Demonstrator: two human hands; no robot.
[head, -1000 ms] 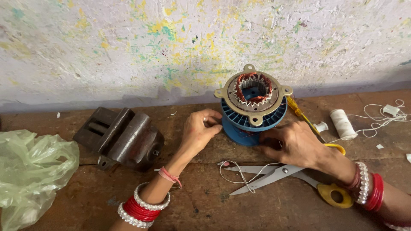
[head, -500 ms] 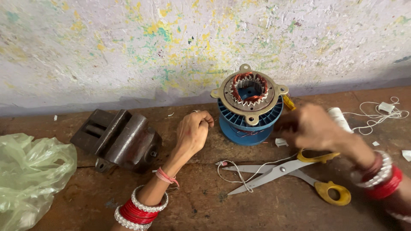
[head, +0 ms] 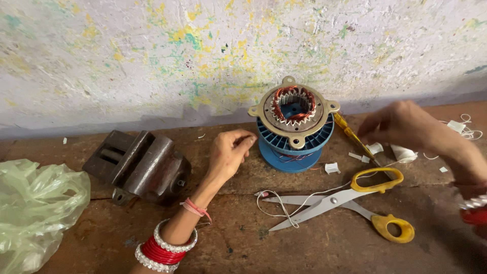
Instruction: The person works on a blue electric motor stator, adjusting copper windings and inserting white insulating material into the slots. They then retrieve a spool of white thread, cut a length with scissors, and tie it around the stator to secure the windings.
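A blue finned motor stator [head: 294, 133] with copper windings and a metal ring on top stands on the brown bench [head: 228, 238] by the wall. My left hand [head: 229, 152] rests just left of it with fingers curled, pinching what looks like a thin wire; I cannot tell for sure. My right hand [head: 406, 126] hovers to the right, above a white thread spool [head: 404, 153], fingers bent and blurred, and seems to pull white thread. A yellow-handled screwdriver [head: 350, 136] lies between the stator and that hand.
Yellow-handled scissors [head: 345, 200] lie open in front with white thread [head: 276, 203] looped under them. A dark iron vise [head: 139, 167] sits to the left, and a green plastic bag [head: 35, 208] at the far left. White scraps [head: 332, 168] dot the bench.
My right hand has lifted off the stator's side and moved right and up, over the thread spool. My left hand has drawn slightly away from the stator.
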